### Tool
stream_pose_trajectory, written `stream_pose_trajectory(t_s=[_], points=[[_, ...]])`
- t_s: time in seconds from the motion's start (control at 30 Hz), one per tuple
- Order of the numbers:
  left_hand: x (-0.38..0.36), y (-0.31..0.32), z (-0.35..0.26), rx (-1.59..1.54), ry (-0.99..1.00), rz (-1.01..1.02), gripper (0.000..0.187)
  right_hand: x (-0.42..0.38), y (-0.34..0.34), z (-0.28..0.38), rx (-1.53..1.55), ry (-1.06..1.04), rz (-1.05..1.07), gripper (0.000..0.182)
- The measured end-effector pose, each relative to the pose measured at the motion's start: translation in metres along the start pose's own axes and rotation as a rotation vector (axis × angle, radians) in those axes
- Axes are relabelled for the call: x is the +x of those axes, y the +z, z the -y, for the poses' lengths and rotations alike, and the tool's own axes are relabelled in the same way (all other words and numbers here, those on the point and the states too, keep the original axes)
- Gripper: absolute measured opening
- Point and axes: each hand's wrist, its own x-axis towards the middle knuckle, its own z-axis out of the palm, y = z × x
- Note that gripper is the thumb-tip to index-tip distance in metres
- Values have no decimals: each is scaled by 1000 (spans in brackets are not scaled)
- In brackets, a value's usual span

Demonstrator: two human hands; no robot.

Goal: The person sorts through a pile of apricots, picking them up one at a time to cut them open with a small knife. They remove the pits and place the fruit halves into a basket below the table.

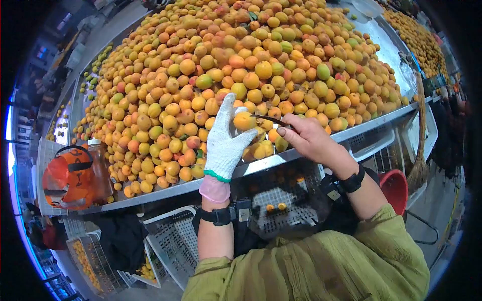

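Note:
My left hand (224, 139), in a white knitted glove with a green cuff over a pink one, cups a yellow-orange apricot (244, 121) between thumb and fingers. Bare, my right hand (311, 138) grips a knife (269, 119) with a thin, dark, slightly curved blade. The blade's tip meets the right side of the apricot; whether it cuts in cannot be made out. Both hands are over the near edge of a big heap of apricots (165, 100), mostly orange with some green. The knife's handle is hidden in my right fist.
The heap lies on a metal table with a raised rim (191, 186). An orange bag (69, 178) and a clear bottle (102, 173) stand at left. White crates (175, 241) sit below. A red bucket (393, 189) and a broom (419, 150) are at right.

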Motion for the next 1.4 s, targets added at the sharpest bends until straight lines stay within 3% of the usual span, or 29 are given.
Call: stream_pose_trajectory(t_s=[0.2, 0.53, 0.73, 0.83, 0.87, 0.93, 0.97, 1.13, 1.2, 1.27, 1.33, 1.4], points=[[-2, -1, -10, 291, -34, 69, 87, 1, 4, -5, -118, -105, -38, 26], [-7, -12, -14, 278, -116, 128, 89, 1, 8, -5, -198, -101, 21, 23], [-10, 6, -9, -54, 14, 0, 82, 3, 17, 1, -88, -48, 2, 21], [-13, 25, -9, -568, -119, -133, 70, 6, 26, 2, -29, -30, -32, 23], [-12, 30, -6, -565, -115, -126, 70, 8, 29, 3, -9, -32, -56, 26], [-13, 34, 2, -854, -181, -119, 59, 10, 31, -1, -23, -46, -61, 26], [-12, 33, 7, -871, -180, -103, 47, 11, 31, -3, -40, -55, -73, 27], [-15, 33, 11, -772, -147, -108, 39, 9, 25, 4, 22, -37, 1, 30], [-17, 29, 8, -615, -175, -113, 43, 4, 23, 8, 52, -26, 12, 36], [-18, 30, 3, -680, -134, -97, 44, 4, 24, 6, 150, -35, -17, 34], [-20, 26, 3, -696, -164, -80, 42, 1, 10, 16, 224, 115, 192, 22], [-23, 26, 6, -641, -161, -49, 37, -5, 20, 12, 136, -40, 39, 24]])
